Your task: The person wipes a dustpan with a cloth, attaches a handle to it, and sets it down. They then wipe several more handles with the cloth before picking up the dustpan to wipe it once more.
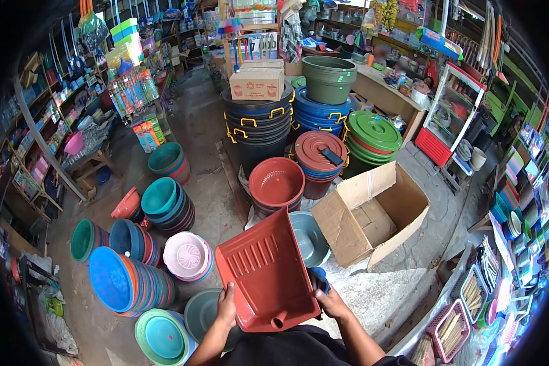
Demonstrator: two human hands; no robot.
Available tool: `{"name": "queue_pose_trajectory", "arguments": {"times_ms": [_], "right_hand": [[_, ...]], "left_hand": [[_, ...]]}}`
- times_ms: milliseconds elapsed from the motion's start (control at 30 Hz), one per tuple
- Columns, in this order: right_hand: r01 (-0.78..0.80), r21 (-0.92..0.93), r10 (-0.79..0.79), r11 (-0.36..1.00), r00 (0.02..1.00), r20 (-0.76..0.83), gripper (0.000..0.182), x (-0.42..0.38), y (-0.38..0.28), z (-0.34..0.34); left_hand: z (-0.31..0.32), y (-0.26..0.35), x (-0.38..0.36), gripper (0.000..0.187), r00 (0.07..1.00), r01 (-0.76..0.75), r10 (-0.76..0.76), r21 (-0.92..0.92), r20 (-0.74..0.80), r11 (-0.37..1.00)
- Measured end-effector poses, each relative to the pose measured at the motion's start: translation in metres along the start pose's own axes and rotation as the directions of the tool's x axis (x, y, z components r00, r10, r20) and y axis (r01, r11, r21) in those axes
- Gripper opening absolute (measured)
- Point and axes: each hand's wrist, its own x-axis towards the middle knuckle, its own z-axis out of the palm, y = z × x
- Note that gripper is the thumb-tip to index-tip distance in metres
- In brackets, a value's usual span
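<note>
While the person is holding a red-brown plastic tray [265,277] in front of the torso, its slotted-looking ridged section is pointing away from the body. The left hand [227,307] is pinching the left rim near the lower corner, thumb uppermost; the right hand [332,304] is gripping the opposite rim. Just beside the right hand, a dark blue item [318,279] is showing, though it is too partly hidden to identify with confidence. Beyond the tray, a grey-blue basin [309,236] is sitting on the floor [195,125], the tray partly blocking it from view. To its right, an open cardboard box [337,233] is standing with its flaps spreading outward. Farther ahead, a dark phone [332,156] is lying on a red lid [311,144]. To the left, a pink basket [186,256] and a blue basin [111,279] are topping their stacks.
</note>
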Motion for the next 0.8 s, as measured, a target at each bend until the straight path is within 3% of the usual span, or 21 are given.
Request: {"name": "queue_pose_trajectory", "arguments": {"times_ms": [100,167,233,267,300,333,367,400,433,500,533,567,600,633,700,733,767,800], "right_hand": [[0.089,0.07,-0.093,0.994,0.994,0.052,0.072,0.005,-0.024,0.009],[-0.057,-0.073,0.06,0.996,0.997,0.039,0.065,0.007,-0.035,0.016],[-0.055,-0.006,0.054,0.998,0.998,-0.016,0.062,0.011,-0.026,0.019],[-0.049,0.058,0.053,0.997,0.996,-0.07,0.059,0.014,-0.021,0.021],[-0.051,0.058,0.055,0.997,0.996,-0.067,0.059,0.016,-0.016,0.022],[-0.117,0.088,0.126,0.989,0.985,-0.118,0.057,0.017,-0.011,0.024],[-0.178,0.122,0.197,0.976,0.966,-0.169,0.055,0.02,-0.008,0.027],[-0.157,0.134,0.182,0.979,0.962,-0.203,0.056,0.022,-0.006,0.034],[-0.162,0.136,0.187,0.978,0.962,-0.201,0.056,0.024,-0.003,0.037],[-0.267,0.101,0.284,0.958,0.93,-0.233,0.056,0.03,0.003,0.041],[-0.252,0.051,0.256,0.966,0.935,-0.244,0.055,0.031,-0.01,0.05],[-0.248,0.049,0.253,0.967,0.935,-0.247,0.055,0.036,-0.009,0.055],[-0.233,0.144,0.264,0.962,0.927,-0.267,0.054,0.04,-0.007,0.058],[-0.213,0.237,0.278,0.948,0.917,-0.288,0.054,0.042,-0.007,0.06],[-0.332,0.387,0.45,0.86,0.851,-0.27,0.046,0.044,-0.022,0.054],[-0.3,0.343,0.399,0.89,0.877,-0.267,0.042,0.042,-0.025,0.047],[-0.266,0.3,0.347,0.916,0.901,-0.259,0.038,0.041,-0.028,0.043],[-0.117,0.205,0.184,0.972,0.919,-0.35,0.033,0.039,-0.04,0.05]], "left_hand": [[-0.003,-0.001,0.002,0.046,1.0,-0.02,0.022,0.074,-0.02,0.997],[-0.005,0.001,0.003,0.051,0.996,-0.065,0.069,0.082,-0.048,0.995],[0.002,0.007,0.0,0.057,0.99,-0.107,0.114,0.09,-0.079,0.99],[0.008,0.008,-0.005,0.065,0.891,-0.35,0.439,0.437,-0.118,0.829],[0.015,0.015,-0.013,0.075,0.703,-0.472,0.711,0.726,-0.034,0.501],[0.02,0.03,-0.033,0.094,0.652,-0.429,0.74,0.886,0.167,0.178],[0.024,0.036,-0.043,0.096,0.688,-0.587,0.618,0.792,0.38,0.166],[0.03,0.039,-0.055,0.098,0.663,-0.719,0.472,0.669,0.581,0.188],[0.049,0.052,-0.071,0.089,0.709,-0.704,0.258,0.683,0.657,0.195],[0.063,0.039,-0.077,0.064,0.761,-0.644,0.135,0.765,0.635,0.033],[0.059,0.033,-0.075,0.064,0.761,-0.644,0.138,0.765,0.634,0.033],[0.054,0.023,-0.067,0.051,0.746,-0.655,0.226,0.751,0.626,0.081],[0.054,0.018,-0.061,0.039,0.729,-0.669,0.309,0.732,0.611,0.13],[0.051,0.015,-0.056,0.039,0.725,-0.674,0.307,0.726,0.616,0.136],[0.04,0.021,-0.047,0.029,0.715,-0.624,0.518,0.763,0.469,0.169],[0.038,0.033,-0.043,0.025,0.773,-0.571,0.473,0.788,0.423,0.228],[0.04,0.043,-0.043,0.026,0.833,-0.521,0.438,0.744,0.337,0.419],[0.038,0.046,-0.04,0.026,0.833,-0.52,0.44,0.745,0.335,0.418]]}}
